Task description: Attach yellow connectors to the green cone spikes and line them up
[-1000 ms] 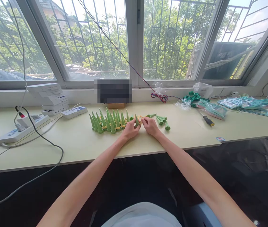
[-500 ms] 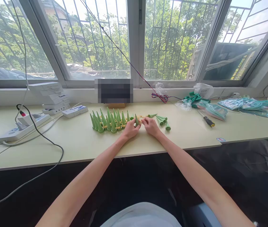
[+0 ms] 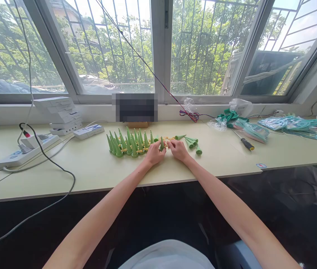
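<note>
Two outstretched arms (image 3: 113, 200): left fingers (image 3: 162, 152) grip a green cone (image 3: 162, 142); right fingers (image 3: 171, 144) curl nearby, hold unclear.

a slim green cone (image 3: 162, 143) stood point up in the grip of the left hand (image 3: 155, 154), its lower part partly covered by the fingers. to its left, a close-set group of matching standing cones (image 3: 129, 145) rose tips up from the pale tabletop (image 3: 105, 175), with yellow ties (image 3: 140, 151) strung low among them. to its right, a handful of loose cones (image 3: 192, 143) lay on their sides, some showing hollow wide ends. more yellow pieces (image 3: 171, 138), too small to make out, lay between.
</note>
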The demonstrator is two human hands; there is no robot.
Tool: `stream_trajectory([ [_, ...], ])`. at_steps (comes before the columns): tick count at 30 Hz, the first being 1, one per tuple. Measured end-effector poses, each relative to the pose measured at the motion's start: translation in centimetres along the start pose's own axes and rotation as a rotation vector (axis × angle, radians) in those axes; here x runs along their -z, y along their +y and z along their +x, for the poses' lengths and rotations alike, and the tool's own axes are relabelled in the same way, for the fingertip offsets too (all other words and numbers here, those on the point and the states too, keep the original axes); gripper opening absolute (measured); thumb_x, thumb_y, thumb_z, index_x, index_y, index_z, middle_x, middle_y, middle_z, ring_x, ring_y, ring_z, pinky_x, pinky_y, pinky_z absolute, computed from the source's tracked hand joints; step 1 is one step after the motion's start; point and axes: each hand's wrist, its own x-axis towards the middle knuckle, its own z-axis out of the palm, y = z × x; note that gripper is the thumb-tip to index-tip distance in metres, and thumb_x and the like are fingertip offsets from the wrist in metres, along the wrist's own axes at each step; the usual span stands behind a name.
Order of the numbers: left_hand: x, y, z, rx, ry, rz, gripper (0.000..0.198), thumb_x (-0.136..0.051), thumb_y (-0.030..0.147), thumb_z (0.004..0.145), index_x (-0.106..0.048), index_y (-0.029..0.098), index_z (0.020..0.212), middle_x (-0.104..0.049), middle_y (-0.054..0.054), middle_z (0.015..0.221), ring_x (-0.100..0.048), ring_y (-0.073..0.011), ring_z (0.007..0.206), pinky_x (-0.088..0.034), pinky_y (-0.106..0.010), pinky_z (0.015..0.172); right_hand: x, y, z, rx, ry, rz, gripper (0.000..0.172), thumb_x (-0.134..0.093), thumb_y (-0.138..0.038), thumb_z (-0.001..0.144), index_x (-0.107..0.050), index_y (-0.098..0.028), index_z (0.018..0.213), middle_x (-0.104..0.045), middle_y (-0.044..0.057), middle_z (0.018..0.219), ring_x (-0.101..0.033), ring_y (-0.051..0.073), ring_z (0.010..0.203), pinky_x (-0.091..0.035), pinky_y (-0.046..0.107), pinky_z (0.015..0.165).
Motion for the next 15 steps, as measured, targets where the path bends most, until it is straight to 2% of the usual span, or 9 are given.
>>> stream_trajectory([
  [9,-0.14,-0.12,-0.05,0.054,-0.021,0.176,0.033,-0.052,0.029,0.082,-0.060,0.018,0.112,-0.069,-0.006,0.079,-0.059,-0.0187,0.062,-0.046,-0.030,0.067,-0.10,0.16,0.01,0.002,-0.012,0.008,0.041,-0.041,-0.044,0.091,-0.042,-0.020,0.057,-0.055,0.001,0.057,-0.042,0.012,0.054,-0.033,0.026,0.057],
  [12,-0.08,-0.11,0.09,0.090,-0.065,0.216,0.035,-0.053,0.034,0.083,-0.059,0.017,0.113,-0.068,-0.006,0.077,-0.064,-0.0230,0.072,-0.047,-0.031,0.068,-0.12,0.22,-0.02,-0.001,-0.005,-0.008,0.042,-0.041,-0.043,0.091,-0.037,-0.021,0.055,-0.050,0.000,0.054,-0.038,0.012,0.053,-0.031,0.027,0.056],
  [15,-0.03,-0.35,0.38,0.115,-0.077,0.222,0.044,-0.057,0.038,0.081,-0.057,0.017,0.119,-0.070,-0.009,0.087,-0.066,-0.0271,0.085,-0.048,-0.033,0.074,-0.13,0.34,-0.02,-0.001,-0.003,-0.025,0.041,-0.041,-0.042,0.090,-0.034,-0.021,0.055,-0.044,-0.001,0.052,-0.035,0.012,0.053,-0.030,0.027,0.055],
])
